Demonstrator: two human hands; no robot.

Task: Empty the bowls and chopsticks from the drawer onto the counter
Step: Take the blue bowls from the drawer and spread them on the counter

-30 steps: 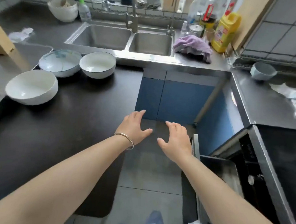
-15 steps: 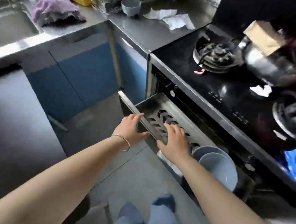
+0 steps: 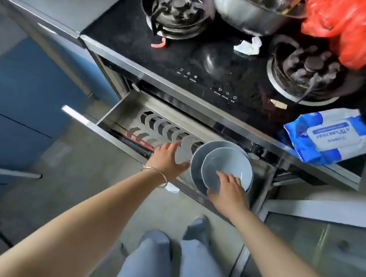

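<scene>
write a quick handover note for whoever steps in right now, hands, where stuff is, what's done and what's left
Left hand: open, spread over the drawer rack beside the bowls, holding nothing.
Right hand: fingers on the near rim of the small bowl; grip looks just begun, bowl not lifted.
The small bowl sits nested in the big bowl, at the right end of the open drawer under the stove.
Chopsticks lie along the drawer's front left.
Done: drawer open.
Left: move both bowls and the chopsticks to the counter.
</scene>
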